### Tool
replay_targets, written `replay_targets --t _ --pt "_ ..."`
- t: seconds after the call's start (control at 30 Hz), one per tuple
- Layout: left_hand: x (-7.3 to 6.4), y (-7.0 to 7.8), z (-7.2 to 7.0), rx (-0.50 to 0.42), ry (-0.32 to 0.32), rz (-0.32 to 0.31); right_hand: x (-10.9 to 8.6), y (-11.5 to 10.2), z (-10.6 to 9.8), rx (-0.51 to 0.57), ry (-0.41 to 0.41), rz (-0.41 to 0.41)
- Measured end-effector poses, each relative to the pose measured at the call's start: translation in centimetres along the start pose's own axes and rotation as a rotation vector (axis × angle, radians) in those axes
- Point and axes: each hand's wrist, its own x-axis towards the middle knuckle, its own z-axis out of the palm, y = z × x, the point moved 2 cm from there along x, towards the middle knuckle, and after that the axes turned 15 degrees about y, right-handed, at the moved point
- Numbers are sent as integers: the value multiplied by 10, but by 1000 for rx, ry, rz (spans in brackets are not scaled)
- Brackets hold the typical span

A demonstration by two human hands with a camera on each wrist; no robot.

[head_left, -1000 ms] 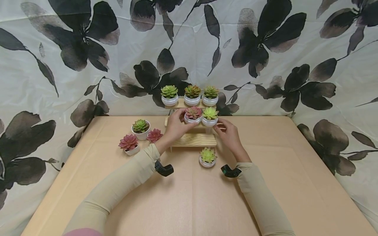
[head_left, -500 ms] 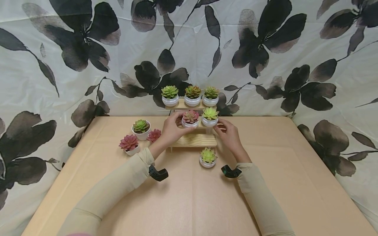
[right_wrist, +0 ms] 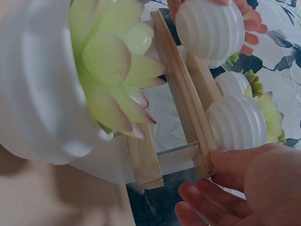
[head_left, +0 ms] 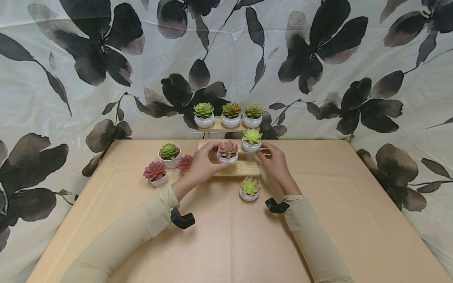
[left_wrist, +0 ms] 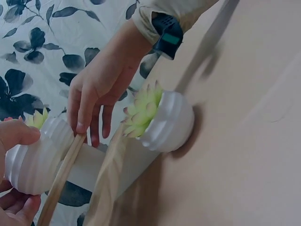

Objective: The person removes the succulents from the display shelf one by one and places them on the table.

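My left hand (head_left: pixel 204 163) grips the white pot of a pink succulent (head_left: pixel 227 150), held in front of the middle tier of a wooden plant stand (head_left: pixel 240 169). In the left wrist view, the fingers and thumb (left_wrist: pixel 19 133) lie on either side of that pot. At the middle tier's right end, my right hand (head_left: pixel 275 164) pinches the board (right_wrist: pixel 202 157), thumb above and fingers below. Right beside that thumb, a light green potted succulent (head_left: pixel 251 137) stands on the tier. Another light green succulent (head_left: pixel 249 187) stands on the table before the stand.
Three green succulents, one of them (head_left: pixel 231 112) brownish, line the top tier. Left of the stand, a green succulent (head_left: pixel 169 152) and two pink ones (head_left: pixel 154 171) stand on the table (head_left: pixel 226 236). A floral cloth (head_left: pixel 226 51) hangs behind.
My left hand has drawn the pink succulent off the middle tier, toward me and slightly left, away from the light green one. My right hand has stayed at the tier's end.
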Motion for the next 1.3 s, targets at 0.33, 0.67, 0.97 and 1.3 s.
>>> replay_targets --t 0.33,0.67,0.97,1.3 --pt "-17 -7 -4 39 -41 10 1 2 1 3 -1 -2" --pt "-33 -15 -5 27 -102 28 2 1 1 -5 4 -3" --pt "-46 -22 -4 -17 -145 41 1 1 0 -7 5 -6" --pt "-56 -32 4 1 -185 78 0 -2 0 -13 -8 5"
